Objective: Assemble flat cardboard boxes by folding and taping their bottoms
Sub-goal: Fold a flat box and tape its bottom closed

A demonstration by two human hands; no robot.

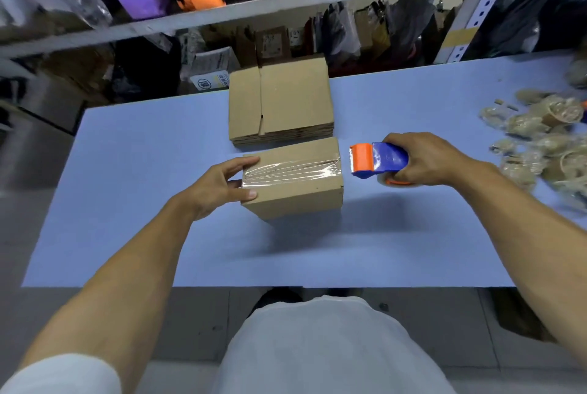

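Cardboard box in left grip; tape dispenser in right grip, seemingly just apart.

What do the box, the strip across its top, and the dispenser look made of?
Box: matte brown cardboard, going by the flat stack behind it. Strip: clear glossy plastic tape, shown by wrinkles and white glare. Dispenser: smooth, slightly shiny blue and orange body, probably moulded plastic.

taped brown box upright, flat box stack just behind
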